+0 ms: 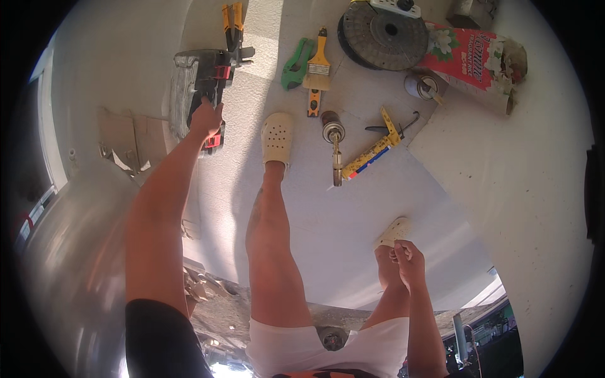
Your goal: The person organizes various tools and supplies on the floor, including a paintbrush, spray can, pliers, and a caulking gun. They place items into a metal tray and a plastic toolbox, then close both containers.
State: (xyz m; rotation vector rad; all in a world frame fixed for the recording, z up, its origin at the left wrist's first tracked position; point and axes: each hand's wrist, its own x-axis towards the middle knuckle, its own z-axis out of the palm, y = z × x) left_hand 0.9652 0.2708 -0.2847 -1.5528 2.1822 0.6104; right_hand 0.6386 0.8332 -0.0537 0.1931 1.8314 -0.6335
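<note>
Under the left fingers [205, 104], black plastic of a case [203, 82]; beyond the right fingers [399, 250], shiny metal on a torch nozzle [337, 169]; farther beyond, matt dark plastic on a spool [365, 41].

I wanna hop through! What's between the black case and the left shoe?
Just bare floor, partly sunlit, between case and shoe, in the head view.

A bulky case [205, 70], black along its top and right, lies on the floor [296, 239] toward that surface's far left edge. Its long side runs from near to far, roughly along that edge. The left side looks pale, grey and streaky, perhaps see-through. Bright red pieces [222, 72] stand out on the right side, one toward each end. Whether it is latched cannot be told; its middle is partly covered
</note>
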